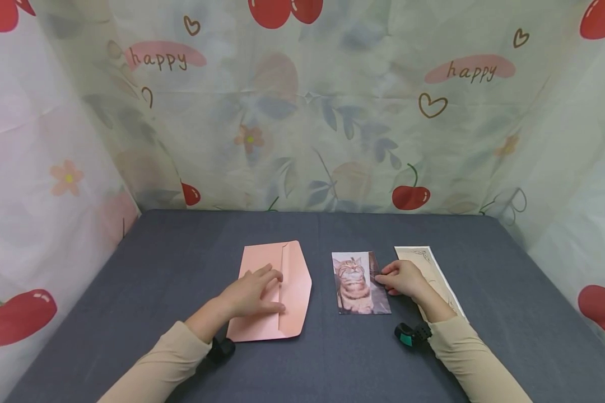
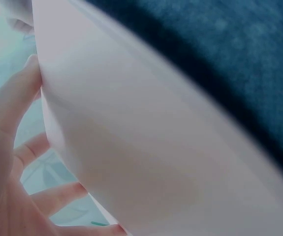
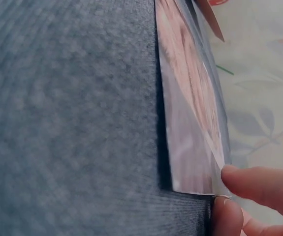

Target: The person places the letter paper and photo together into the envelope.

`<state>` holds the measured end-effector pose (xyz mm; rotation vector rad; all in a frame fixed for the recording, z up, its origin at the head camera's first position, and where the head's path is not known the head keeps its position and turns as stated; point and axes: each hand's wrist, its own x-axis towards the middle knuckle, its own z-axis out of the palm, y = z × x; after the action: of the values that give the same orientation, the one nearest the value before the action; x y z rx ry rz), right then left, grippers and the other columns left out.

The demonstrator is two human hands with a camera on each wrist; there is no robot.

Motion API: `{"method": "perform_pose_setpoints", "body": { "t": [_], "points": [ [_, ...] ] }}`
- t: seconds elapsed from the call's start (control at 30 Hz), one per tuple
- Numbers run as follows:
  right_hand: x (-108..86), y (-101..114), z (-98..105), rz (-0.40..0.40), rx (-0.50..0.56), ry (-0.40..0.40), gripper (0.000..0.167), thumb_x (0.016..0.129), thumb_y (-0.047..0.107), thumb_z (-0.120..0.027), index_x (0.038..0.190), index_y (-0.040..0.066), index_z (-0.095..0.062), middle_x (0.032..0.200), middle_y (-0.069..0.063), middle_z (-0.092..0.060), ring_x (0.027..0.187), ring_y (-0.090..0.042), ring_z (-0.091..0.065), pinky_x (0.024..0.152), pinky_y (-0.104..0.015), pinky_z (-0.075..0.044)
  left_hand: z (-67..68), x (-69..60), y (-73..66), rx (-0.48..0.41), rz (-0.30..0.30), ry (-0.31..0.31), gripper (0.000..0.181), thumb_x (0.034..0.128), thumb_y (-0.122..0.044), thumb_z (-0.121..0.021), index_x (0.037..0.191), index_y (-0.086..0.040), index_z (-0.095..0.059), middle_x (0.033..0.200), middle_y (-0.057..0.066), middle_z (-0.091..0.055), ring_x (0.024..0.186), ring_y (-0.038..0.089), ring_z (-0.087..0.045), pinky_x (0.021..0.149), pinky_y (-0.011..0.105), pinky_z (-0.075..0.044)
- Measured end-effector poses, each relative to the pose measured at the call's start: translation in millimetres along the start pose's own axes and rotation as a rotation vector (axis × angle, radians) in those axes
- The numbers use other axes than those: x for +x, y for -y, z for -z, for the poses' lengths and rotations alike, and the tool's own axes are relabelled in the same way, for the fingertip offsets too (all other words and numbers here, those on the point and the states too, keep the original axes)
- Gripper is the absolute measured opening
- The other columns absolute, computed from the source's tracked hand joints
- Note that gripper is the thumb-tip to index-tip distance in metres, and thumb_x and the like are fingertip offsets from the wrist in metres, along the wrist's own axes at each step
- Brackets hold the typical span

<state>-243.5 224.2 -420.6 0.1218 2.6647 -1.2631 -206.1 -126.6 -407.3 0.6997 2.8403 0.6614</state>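
A pink envelope (image 1: 297, 296) lies on the left of the table with its pointed flap opened out to the right. My left hand (image 1: 252, 291) rests on it with fingers spread; in the left wrist view the fingertips (image 2: 39, 73) touch the envelope's surface (image 2: 131, 128). To the right of the envelope is a photo (image 1: 354, 282) of a striped cat. My right hand (image 1: 404, 278) pinches the photo's right edge between thumb and finger. In the right wrist view, the photo (image 3: 190, 162) lies low over the cloth, its edge between the fingertips (image 3: 235, 177).
A cream sheet with an ornate corner pattern (image 1: 418, 255) lies partly under the right forearm. The dark grey cloth-covered table (image 1: 181, 240) is enclosed by printed curtains (image 1: 302, 151) at the back and sides. Both wrists wear black bands, the right one (image 1: 412, 334) showing a teal patch.
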Motion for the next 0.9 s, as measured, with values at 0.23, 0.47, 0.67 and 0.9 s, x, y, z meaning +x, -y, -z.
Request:
{"method": "perform_pose_setpoints", "body": {
  "t": [0.23, 0.47, 0.67, 0.9],
  "points": [
    [4.3, -3.4, -1.8, 0.009, 0.011, -0.008, 0.022, 0.08, 0.007, -0.068, 0.092, -0.008, -0.058, 0.067, -0.002, -0.059, 0.052, -0.005, -0.053, 0.048, -0.018, -0.049, -0.6, 1.9, 0.2, -0.013, 0.023, 0.015, 0.053, 0.0765, -0.046, -0.072, 0.117, -0.018, -0.051, 0.146, 0.021, -0.037, 0.127, 0.048, -0.043, 0.104, 0.063, -0.031],
    [4.7, -5.5, -1.3, 0.018, 0.004, 0.001, 0.021, 0.082, 0.008, -0.066, 0.093, -0.009, -0.06, 0.066, 0.0, -0.06, 0.053, -0.004, -0.052, 0.048, -0.017, -0.047, -0.8, 2.1, -0.6, -0.008, 0.042, 0.022, 0.052, 0.0765, -0.047, -0.072, 0.117, -0.021, -0.051, 0.147, 0.019, -0.036, 0.129, 0.048, -0.041, 0.104, 0.062, -0.032],
    [3.0, -5.7, 2.1, 0.017, 0.03, 0.03, 0.023, 0.084, 0.008, -0.065, 0.096, -0.011, -0.061, 0.069, -0.001, -0.061, 0.055, -0.005, -0.054, 0.051, -0.019, -0.05, -1.7, 2.5, -0.4, -0.008, 0.05, 0.024, 0.052, 0.0762, -0.047, -0.072, 0.117, -0.021, -0.051, 0.147, 0.02, -0.036, 0.129, 0.048, -0.04, 0.103, 0.062, -0.033],
    [2.9, -2.0, 6.6, 0.005, 0.093, 0.052, 0.022, 0.086, 0.009, -0.063, 0.098, -0.01, -0.058, 0.07, 0.001, -0.057, 0.059, -0.004, -0.055, 0.054, -0.018, -0.052, -1.5, 2.5, 0.7, 0.002, 0.035, 0.017, 0.051, 0.0766, -0.047, -0.072, 0.116, -0.02, -0.051, 0.146, 0.019, -0.038, 0.128, 0.043, -0.044, 0.107, 0.061, -0.029]
  ]
}}
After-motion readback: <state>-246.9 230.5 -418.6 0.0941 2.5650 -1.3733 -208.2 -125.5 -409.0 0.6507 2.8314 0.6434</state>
